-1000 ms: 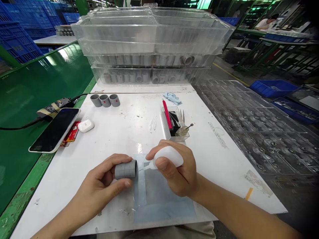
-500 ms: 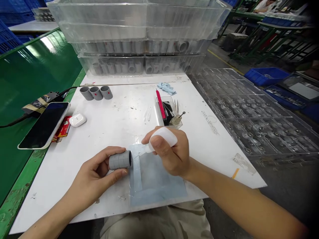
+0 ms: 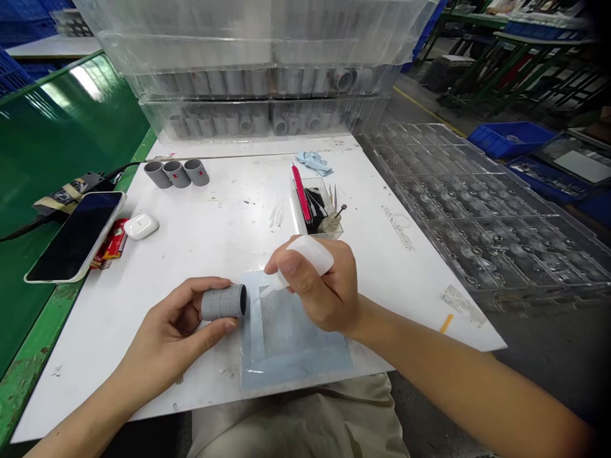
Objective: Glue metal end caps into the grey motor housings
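Observation:
Between the fingers and thumb of my left hand (image 3: 176, 337) lies a grey cylinder (image 3: 223, 302), held on its side with its dark open end facing right. Thin lines run around and along its outer wall. My right hand (image 3: 329, 289) is closed around a white squeeze bottle (image 3: 309, 256). The bottle's thin nozzle points down and left toward the cylinder's open end, with a small gap between them. Under the bottle, a light blue sheet (image 3: 296, 372) in a clear cover lies at the table's front edge.
Three grey cylinders (image 3: 175, 173) stand at the back left. A small box (image 3: 310, 210) holds a red pen and fine tools, with a blue cloth (image 3: 313, 163) behind it. At left are a phone (image 3: 74, 238) and a white case (image 3: 141, 226). Clear bins (image 3: 205, 117) are stacked behind.
The whole view has shifted slightly, moving the scene a little left and up. Both hands keep their holds, and the bottle's nozzle still points toward the cylinder's open end.

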`<act>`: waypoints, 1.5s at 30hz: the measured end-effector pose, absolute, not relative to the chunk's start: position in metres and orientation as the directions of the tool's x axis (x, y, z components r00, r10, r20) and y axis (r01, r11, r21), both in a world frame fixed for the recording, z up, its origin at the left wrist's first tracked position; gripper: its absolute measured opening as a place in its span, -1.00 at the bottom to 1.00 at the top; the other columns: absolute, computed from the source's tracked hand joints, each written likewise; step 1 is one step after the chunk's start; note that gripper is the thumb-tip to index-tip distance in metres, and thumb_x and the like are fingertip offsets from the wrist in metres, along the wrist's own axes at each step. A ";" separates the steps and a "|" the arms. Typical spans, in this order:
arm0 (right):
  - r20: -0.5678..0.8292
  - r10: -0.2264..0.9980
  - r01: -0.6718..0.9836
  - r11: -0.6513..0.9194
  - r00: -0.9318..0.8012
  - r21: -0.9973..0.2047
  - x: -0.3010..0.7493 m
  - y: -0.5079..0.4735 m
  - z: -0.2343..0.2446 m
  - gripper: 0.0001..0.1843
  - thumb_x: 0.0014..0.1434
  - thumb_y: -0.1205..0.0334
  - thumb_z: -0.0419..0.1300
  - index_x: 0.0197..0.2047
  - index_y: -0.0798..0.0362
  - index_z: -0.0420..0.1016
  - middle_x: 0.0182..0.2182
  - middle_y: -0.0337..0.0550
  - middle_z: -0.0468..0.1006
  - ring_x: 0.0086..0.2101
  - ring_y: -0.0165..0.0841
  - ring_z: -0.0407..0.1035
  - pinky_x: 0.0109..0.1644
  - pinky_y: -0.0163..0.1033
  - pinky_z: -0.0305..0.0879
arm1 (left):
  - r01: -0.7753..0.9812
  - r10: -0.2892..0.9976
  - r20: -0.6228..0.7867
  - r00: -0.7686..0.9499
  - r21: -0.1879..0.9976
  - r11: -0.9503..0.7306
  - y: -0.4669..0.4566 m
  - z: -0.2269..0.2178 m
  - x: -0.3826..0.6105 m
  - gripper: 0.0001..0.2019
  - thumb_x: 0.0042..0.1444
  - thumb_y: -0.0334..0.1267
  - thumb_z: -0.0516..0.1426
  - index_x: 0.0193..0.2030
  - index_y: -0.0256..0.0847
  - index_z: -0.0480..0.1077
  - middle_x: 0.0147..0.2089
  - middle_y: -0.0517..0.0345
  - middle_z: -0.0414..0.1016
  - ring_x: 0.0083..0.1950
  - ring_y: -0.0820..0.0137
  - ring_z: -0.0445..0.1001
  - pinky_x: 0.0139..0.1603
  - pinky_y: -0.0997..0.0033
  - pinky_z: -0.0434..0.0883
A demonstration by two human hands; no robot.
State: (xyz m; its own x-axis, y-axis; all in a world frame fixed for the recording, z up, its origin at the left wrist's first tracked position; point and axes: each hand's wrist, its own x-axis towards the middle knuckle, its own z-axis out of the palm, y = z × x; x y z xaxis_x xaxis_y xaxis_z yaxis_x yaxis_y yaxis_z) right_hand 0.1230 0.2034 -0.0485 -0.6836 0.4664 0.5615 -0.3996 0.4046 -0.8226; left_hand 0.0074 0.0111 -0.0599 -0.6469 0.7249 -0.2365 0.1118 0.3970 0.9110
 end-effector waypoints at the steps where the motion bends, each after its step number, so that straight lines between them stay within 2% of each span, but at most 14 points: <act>1: 0.556 0.475 -0.397 0.397 -0.682 -0.827 0.123 0.204 -0.048 -0.46 0.37 0.02 0.17 -0.62 0.06 0.35 -0.68 -0.30 0.28 -0.62 -0.50 0.21 -0.58 -0.31 0.17 | 0.107 0.730 -0.252 -0.636 0.908 0.406 0.011 -0.059 0.007 -0.53 0.05 0.02 0.38 0.07 -0.02 0.45 -0.11 0.16 0.60 -0.41 0.44 0.35 -0.44 0.51 0.34; 4: 0.556 0.487 -0.402 0.390 -0.673 -0.828 0.122 0.205 -0.048 -0.44 0.36 0.03 0.18 -0.65 0.07 0.29 -0.67 -0.30 0.29 -0.63 -0.52 0.21 -0.58 -0.32 0.15 | 0.072 0.742 -0.269 -0.614 0.918 0.391 0.011 -0.058 0.007 -0.55 0.09 -0.01 0.36 0.07 -0.04 0.44 -0.23 0.19 0.59 -0.36 0.40 0.41 -0.36 0.50 0.40; 6: 0.571 0.480 -0.419 0.393 -0.666 -0.819 0.121 0.206 -0.047 -0.42 0.36 0.04 0.18 -0.66 0.07 0.25 -0.67 -0.30 0.28 -0.63 -0.52 0.21 -0.57 -0.32 0.15 | 0.041 0.750 -0.266 -0.605 0.931 0.364 0.012 -0.058 0.007 -0.58 0.10 -0.04 0.36 0.07 -0.05 0.43 -0.25 0.19 0.58 -0.29 0.36 0.48 -0.27 0.47 0.45; 10: 0.556 0.476 -0.422 0.366 -0.681 -0.830 0.122 0.206 -0.048 -0.42 0.38 0.04 0.16 -0.65 0.07 0.25 -0.65 -0.29 0.29 -0.63 -0.53 0.20 -0.58 -0.33 0.13 | 0.024 0.756 -0.261 -0.601 0.939 0.343 0.011 -0.060 0.006 -0.56 0.08 -0.03 0.37 0.07 -0.04 0.45 -0.09 0.16 0.59 -0.17 0.32 0.50 -0.18 0.46 0.45; 15: 0.512 0.443 -0.380 0.355 -0.736 -0.854 0.122 0.202 -0.051 -0.48 0.39 0.02 0.14 -0.56 0.10 0.38 -0.61 -0.26 0.36 -0.61 -0.51 0.23 -0.55 -0.31 0.15 | 0.054 0.755 -0.279 -0.593 0.922 0.383 0.009 -0.061 0.005 -0.55 0.08 0.00 0.37 0.08 -0.02 0.45 -0.17 0.20 0.56 -0.25 0.37 0.43 -0.22 0.47 0.40; 21: 0.481 0.417 -0.337 0.373 -0.771 -0.864 0.122 0.200 -0.054 -0.49 0.42 -0.01 0.10 -0.48 0.11 0.47 -0.64 -0.30 0.29 -0.59 -0.49 0.22 -0.50 -0.29 0.15 | 0.040 0.773 -0.263 -0.578 0.936 0.349 0.009 -0.063 0.006 -0.59 0.11 -0.05 0.37 0.08 0.00 0.45 -0.04 0.17 0.56 -0.14 0.35 0.45 -0.15 0.48 0.41; 26: 0.416 0.420 -0.274 0.358 -0.807 -0.893 0.122 0.200 -0.055 -0.48 0.42 -0.06 0.08 -0.45 0.11 0.49 -0.63 -0.32 0.26 -0.58 -0.49 0.20 -0.50 -0.29 0.13 | 0.048 0.771 -0.262 -0.581 0.934 0.353 0.007 -0.066 0.006 -0.60 0.11 -0.05 0.36 0.08 0.05 0.46 -0.02 0.22 0.55 -0.08 0.34 0.44 -0.10 0.50 0.41; 35: 0.391 0.395 -0.268 0.331 -0.831 -0.905 0.122 0.199 -0.058 -0.48 0.42 -0.05 0.09 -0.46 0.12 0.47 -0.62 -0.31 0.26 -0.57 -0.50 0.20 -0.49 -0.30 0.10 | 0.058 0.794 -0.222 -0.565 0.950 0.307 0.005 -0.069 0.004 -0.64 0.14 -0.11 0.36 0.07 0.09 0.46 0.01 0.25 0.53 -0.02 0.37 0.44 -0.05 0.57 0.42; 41: 0.403 0.413 -0.269 0.344 -0.817 -0.899 0.122 0.199 -0.057 -0.50 0.43 -0.01 0.10 -0.45 0.14 0.50 -0.65 -0.33 0.25 -0.58 -0.51 0.21 -0.50 -0.31 0.10 | 0.055 0.811 -0.168 -0.561 0.969 0.239 0.006 -0.071 0.004 -0.68 0.14 -0.19 0.36 0.03 0.07 0.48 0.13 0.22 0.50 0.19 0.29 0.40 0.11 0.51 0.40; 45: 0.382 0.439 -0.251 0.327 -0.813 -0.911 0.123 0.199 -0.055 -0.46 0.41 -0.10 0.08 -0.44 0.12 0.50 -0.64 -0.32 0.26 -0.59 -0.50 0.21 -0.51 -0.31 0.11 | 0.039 0.826 -0.138 -0.547 0.981 0.190 0.006 -0.073 0.004 -0.70 0.14 -0.23 0.36 -0.01 0.03 0.45 0.15 0.18 0.48 0.23 0.25 0.38 0.09 0.47 0.40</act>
